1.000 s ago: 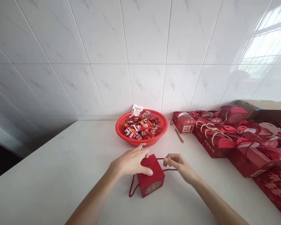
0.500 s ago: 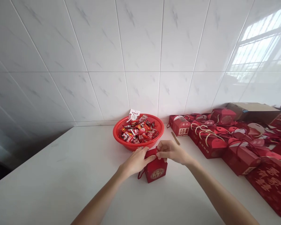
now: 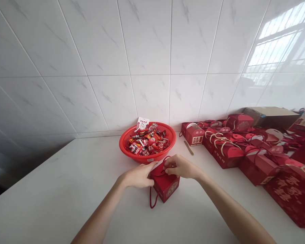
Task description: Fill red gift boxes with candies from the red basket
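Observation:
A small red gift box with a gold round emblem stands on the white table in front of me. My left hand grips its left side, thumb near the body and fingers over the top flap. At the box's top, my right hand pinches a dark red cord, its loop rising by the fingertips. Another length of cord hangs in a loop down the left side. Just behind the box sits a red plastic basket filled with wrapped candies and a white tag.
Many red gift boxes crowd the right side, several with rope handles. A thin brown stick lies between them and the basket. Farther back are a cardboard box and the tiled wall.
The box has turned and tipped so more of its top and side show. My left hand has shifted left along it, and the cord loop on the left hangs more visibly.

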Demonstrator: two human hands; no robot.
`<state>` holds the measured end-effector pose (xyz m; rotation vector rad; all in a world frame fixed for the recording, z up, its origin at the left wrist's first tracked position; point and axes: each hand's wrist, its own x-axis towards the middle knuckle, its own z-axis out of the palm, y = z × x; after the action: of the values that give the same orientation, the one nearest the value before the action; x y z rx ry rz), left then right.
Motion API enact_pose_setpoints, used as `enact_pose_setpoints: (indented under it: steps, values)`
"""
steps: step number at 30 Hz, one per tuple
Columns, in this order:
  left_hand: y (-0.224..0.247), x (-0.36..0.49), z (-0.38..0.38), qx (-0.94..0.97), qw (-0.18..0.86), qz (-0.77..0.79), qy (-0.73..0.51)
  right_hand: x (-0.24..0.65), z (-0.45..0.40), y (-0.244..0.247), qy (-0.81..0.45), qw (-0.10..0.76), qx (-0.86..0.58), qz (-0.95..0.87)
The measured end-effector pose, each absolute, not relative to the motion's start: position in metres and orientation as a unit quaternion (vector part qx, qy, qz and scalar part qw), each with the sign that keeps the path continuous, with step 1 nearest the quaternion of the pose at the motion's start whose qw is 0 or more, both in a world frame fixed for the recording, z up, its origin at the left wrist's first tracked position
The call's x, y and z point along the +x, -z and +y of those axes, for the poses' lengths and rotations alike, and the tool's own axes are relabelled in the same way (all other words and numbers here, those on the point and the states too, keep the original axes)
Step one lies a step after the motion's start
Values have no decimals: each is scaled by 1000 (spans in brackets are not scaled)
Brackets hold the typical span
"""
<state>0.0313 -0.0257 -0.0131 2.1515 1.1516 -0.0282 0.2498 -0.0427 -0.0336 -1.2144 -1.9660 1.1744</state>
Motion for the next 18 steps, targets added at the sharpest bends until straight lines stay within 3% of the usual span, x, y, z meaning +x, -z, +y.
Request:
enact_pose_setpoints:
  steps: [7,9,13,18]
  values:
    - [33,44,-26,825,300,470,-93,247,-40,40,-346,259,-496,-753]
    - [30,43,-24,792,355,483,-116,247,-41,41,-334,259,-512,-748]
    - [13,39,-25,673,559,457,-158,245,-45,36,-337,286,-509,-739]
    - [-3,43,-37,658,586,394,-261,242,-53,24,-458,373,-395,-703]
